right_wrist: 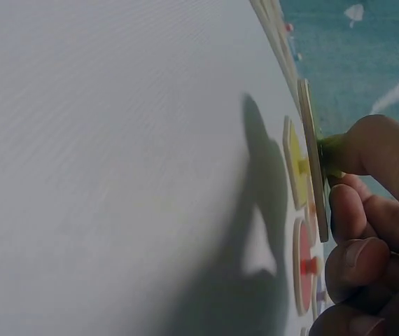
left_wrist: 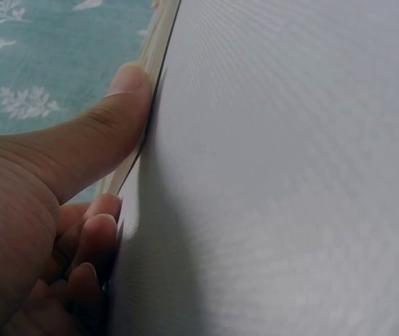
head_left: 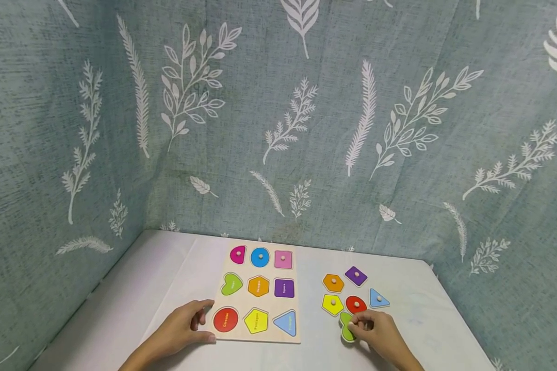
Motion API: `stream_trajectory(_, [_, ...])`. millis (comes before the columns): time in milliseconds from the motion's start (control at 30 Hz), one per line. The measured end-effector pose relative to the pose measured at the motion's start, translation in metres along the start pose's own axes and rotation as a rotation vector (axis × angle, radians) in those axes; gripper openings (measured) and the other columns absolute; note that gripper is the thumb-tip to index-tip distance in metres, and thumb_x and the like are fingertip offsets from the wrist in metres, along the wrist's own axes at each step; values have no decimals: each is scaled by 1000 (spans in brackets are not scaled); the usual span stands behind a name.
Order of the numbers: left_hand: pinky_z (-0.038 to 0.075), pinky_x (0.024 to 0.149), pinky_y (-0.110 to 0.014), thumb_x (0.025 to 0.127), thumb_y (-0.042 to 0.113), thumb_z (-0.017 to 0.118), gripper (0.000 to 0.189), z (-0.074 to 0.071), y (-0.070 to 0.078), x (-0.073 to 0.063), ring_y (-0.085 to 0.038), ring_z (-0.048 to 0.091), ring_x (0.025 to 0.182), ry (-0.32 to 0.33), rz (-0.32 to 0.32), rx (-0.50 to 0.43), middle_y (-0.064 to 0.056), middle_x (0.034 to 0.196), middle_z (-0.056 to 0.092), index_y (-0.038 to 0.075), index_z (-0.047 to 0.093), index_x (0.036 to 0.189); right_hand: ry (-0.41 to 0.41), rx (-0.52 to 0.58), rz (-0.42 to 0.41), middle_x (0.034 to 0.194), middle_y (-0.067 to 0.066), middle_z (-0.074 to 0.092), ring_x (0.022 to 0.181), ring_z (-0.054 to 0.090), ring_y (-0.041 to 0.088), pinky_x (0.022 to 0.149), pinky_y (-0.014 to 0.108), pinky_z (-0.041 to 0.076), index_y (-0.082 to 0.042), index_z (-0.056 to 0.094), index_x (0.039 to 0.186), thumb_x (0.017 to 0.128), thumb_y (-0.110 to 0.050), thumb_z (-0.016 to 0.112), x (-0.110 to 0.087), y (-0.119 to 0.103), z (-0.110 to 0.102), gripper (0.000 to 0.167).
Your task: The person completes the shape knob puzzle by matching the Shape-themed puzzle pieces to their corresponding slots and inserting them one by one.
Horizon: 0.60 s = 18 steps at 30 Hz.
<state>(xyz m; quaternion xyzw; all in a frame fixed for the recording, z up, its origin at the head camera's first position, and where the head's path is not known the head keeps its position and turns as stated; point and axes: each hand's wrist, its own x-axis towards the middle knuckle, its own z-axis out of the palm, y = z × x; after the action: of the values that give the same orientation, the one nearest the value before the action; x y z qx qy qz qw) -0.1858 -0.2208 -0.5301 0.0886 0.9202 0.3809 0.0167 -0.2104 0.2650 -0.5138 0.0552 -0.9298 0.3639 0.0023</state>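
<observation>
A wooden shape puzzle board [head_left: 265,301] lies flat on the table. Knobbed magenta, blue and pink pieces sit in its far row; the other places show coloured shapes with printed words. At its near left corner, my left hand [head_left: 181,328] holds the board, thumb along the near edge and fingers by the left side. The thumb [left_wrist: 108,119] presses on the board's edge in the left wrist view. My right hand [head_left: 381,332] pinches the knob of a green heart piece [head_left: 347,330]. In the right wrist view the heart piece [right_wrist: 313,168] stands clear of the table, its shadow beneath.
Right of the board lie loose knobbed pieces: an orange hexagon [head_left: 332,283], a purple square [head_left: 356,276], a yellow pentagon [head_left: 332,305], a red circle [head_left: 355,304] and a blue triangle [head_left: 378,299]. A leaf-patterned curtain [head_left: 278,129] stands behind the white table [head_left: 167,278].
</observation>
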Motion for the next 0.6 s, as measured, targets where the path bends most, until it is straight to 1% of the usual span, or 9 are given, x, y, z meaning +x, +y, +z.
stream_trajectory(133, [40, 63, -24, 64, 38, 97, 85, -1, -2, 0, -8, 46, 72, -7, 20, -5, 5, 84, 51, -1, 63, 132, -13, 14, -51, 70, -6, 54, 66, 49, 9, 57, 23, 40, -15, 73, 82, 83, -19, 85, 5, -5, 2, 13])
stream_trajectory(300, [40, 63, -24, 64, 37, 97, 85, -1, -2, 0, -8, 46, 72, -12, 15, -9, 4, 83, 51, -1, 62, 132, -16, 30, -104, 69, -9, 54, 65, 48, 6, 57, 22, 40, -16, 73, 82, 84, -21, 85, 11, -10, 7, 13])
stream_trajectory(500, [40, 63, -24, 64, 37, 97, 85, -1, -1, -1, -8, 46, 72, -8, 15, -4, 5, 83, 51, -1, 63, 132, 4, 29, -211, 67, -12, 56, 61, 47, 3, 56, 21, 40, -20, 73, 79, 85, -20, 84, 21, -16, 14, 12])
stream_trajectory(600, [40, 63, -24, 64, 38, 97, 85, -1, -1, -1, -8, 46, 72, -9, 13, -7, 4, 83, 51, -1, 62, 132, 8, 22, -246, 69, -13, 56, 62, 48, 2, 58, 22, 41, -22, 72, 77, 84, -19, 84, 25, -21, 19, 15])
